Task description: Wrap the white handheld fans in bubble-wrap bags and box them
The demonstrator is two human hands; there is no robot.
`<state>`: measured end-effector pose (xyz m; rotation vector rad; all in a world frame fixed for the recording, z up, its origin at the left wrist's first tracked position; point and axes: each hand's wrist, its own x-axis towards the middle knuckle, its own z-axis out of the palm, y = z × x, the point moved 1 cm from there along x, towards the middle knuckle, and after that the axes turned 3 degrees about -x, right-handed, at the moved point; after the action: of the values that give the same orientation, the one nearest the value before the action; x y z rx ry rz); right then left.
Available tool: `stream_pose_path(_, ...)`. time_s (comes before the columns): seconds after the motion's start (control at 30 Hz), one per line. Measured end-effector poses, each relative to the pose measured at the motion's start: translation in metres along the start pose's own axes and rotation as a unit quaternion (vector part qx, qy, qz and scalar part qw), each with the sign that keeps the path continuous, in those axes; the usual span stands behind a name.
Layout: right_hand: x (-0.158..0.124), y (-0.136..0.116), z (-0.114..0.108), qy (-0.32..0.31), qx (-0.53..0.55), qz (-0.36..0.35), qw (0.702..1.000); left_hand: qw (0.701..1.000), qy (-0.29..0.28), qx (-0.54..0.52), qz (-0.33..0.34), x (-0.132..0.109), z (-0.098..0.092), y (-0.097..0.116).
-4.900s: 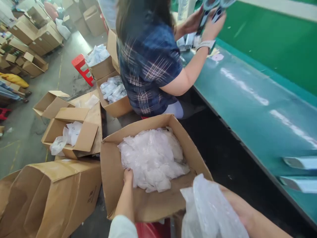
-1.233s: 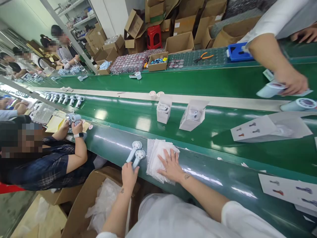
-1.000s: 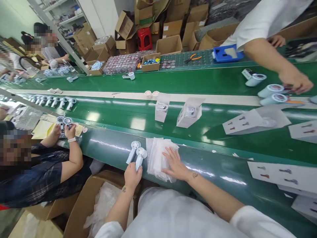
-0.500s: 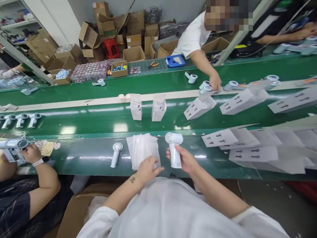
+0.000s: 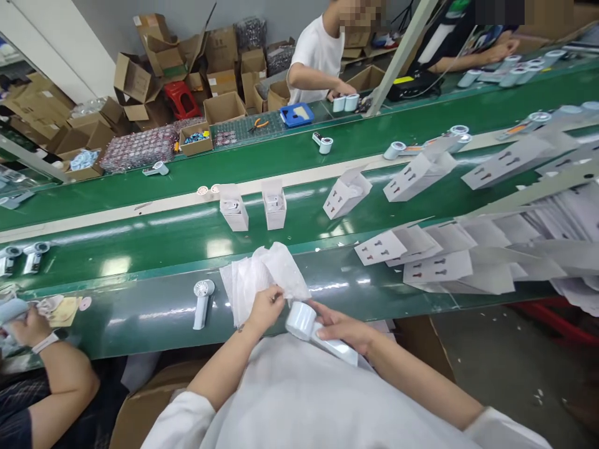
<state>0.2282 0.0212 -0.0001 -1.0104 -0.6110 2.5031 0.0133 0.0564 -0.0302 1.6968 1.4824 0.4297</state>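
Observation:
My left hand pinches the lower edge of a thin white translucent bag, which is lifted off a stack of similar bags on the grey-green work surface. My right hand holds a light-blue handheld fan close to my body, its round head toward the left and its handle pointing down to the right. The fingertips of my right hand are close to the bag's corner; whether they touch it I cannot tell. Left of the stack lies another fan, its grille facing up.
Open white boxes stand on the green conveyor. Flattened white boxes are piled at the right. A co-worker's hand is at the far left. Across the belt, a person handles fans.
My left hand has taken hold of a bag and raised it from the stack. The fan in my right hand has tilted from upright and come nearer my body. The view has shifted right.

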Motion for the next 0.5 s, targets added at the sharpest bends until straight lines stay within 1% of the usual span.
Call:
stream_pose_path(0.07, 0.009, -0.004, 0.002, 0.002, 0.011, -0.009, 1.0, 0.99, -0.007, -0.141, 0.0, 0.002, -0.01, 0.007)
stream_pose_path(0.13, 0.013, -0.012, 0.001, 0.013, 0.013, -0.025, 1.0, 0.962, -0.015, -0.273, -0.025, 0.003, -0.022, 0.011)
stream_pose_path(0.2, 0.012, -0.019, -0.001, 0.028, 0.012, -0.033, 0.999, 0.925, -0.009, -0.373, -0.071, 0.002, -0.033, 0.016)
stream_pose_path(0.27, 0.01, -0.022, -0.003, 0.033, 0.014, -0.032, 0.999, 0.871, -0.008, -0.478, -0.118, 0.0, -0.036, 0.024)
stream_pose_path(0.33, 0.008, -0.022, -0.003, 0.024, 0.016, -0.026, 0.999, 0.816, -0.039, -0.558, -0.145, -0.002, -0.029, 0.033)
stream_pose_path(0.37, 0.008, -0.021, -0.002, 0.018, 0.017, -0.023, 0.999, 0.796, -0.058, -0.582, -0.154, -0.001, -0.023, 0.037)
stream_pose_path(0.4, 0.008, -0.019, -0.001, 0.011, 0.017, -0.02, 1.0, 0.783, -0.071, -0.595, -0.164, 0.0, -0.016, 0.04)
stream_pose_path(0.43, 0.008, -0.017, 0.001, 0.008, 0.016, -0.019, 1.0, 0.778, -0.075, -0.599, -0.175, 0.001, -0.01, 0.041)
stream_pose_path(0.47, 0.009, -0.015, 0.002, 0.009, 0.015, -0.02, 1.0, 0.78, -0.065, -0.593, -0.186, 0.002, -0.005, 0.041)
stream_pose_path(0.5, 0.01, -0.013, 0.004, 0.015, 0.014, -0.024, 0.999, 0.795, -0.044, -0.574, -0.193, 0.003, -0.001, 0.039)
